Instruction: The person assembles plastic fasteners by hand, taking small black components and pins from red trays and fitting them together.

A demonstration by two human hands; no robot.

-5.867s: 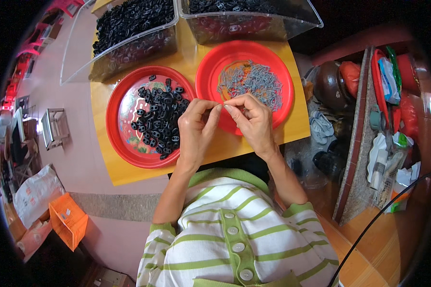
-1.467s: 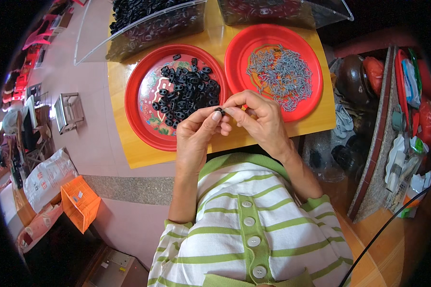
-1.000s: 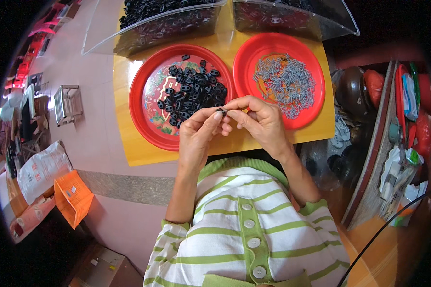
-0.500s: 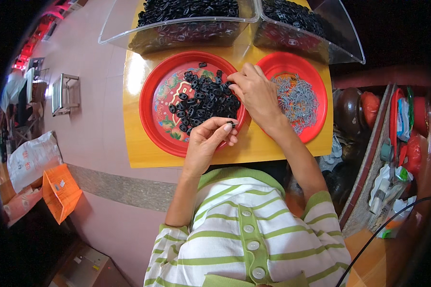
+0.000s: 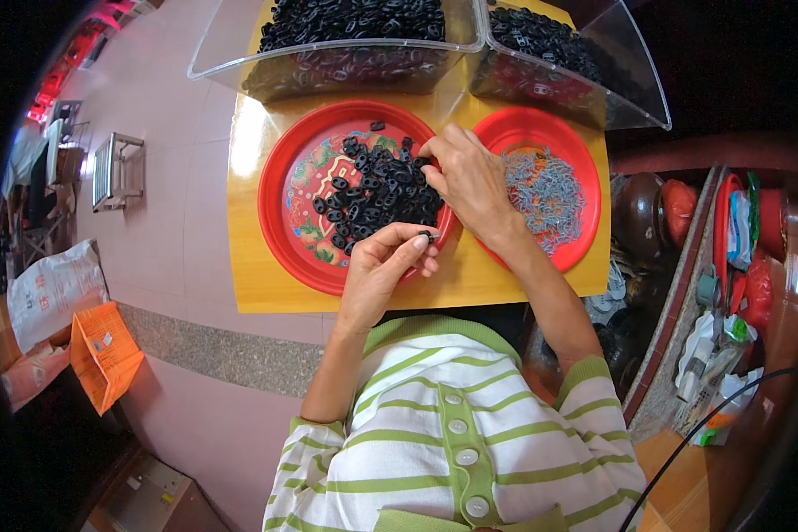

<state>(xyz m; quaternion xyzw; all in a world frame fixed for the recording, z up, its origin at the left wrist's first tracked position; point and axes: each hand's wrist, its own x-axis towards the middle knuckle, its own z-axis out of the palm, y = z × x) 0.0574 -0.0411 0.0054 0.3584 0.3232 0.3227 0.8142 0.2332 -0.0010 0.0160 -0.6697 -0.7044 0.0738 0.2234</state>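
Note:
My left hand (image 5: pixel 379 263) pinches a small black plastic piece (image 5: pixel 426 235) between thumb and forefinger, just over the near right rim of a round red tray (image 5: pixel 271 199). Inside that tray lies a heap of small black plastic pieces (image 5: pixel 377 191), each with holes through it. At the heap's right edge, my right hand (image 5: pixel 472 182) has thumb and fingertips drawn together; whatever is between them is hidden. Under and beside the right wrist stands a second red tray (image 5: pixel 592 191), holding many thin grey screw-like pins (image 5: pixel 545 199).
Two clear plastic bins (image 5: pixel 363 53) (image 5: pixel 550 80) full of black pieces stand at the back of the yellow table (image 5: pixel 293 297). A metal stool (image 5: pixel 117 173) is on the floor to the left, an orange box (image 5: pixel 106 355) nearer. Jars and bags crowd the right; a black cable (image 5: pixel 683 443) hangs there.
The whole view has shifted slightly. Both hands keep nearly the same places and grips, with the right fingers still at the edge of the black heap.

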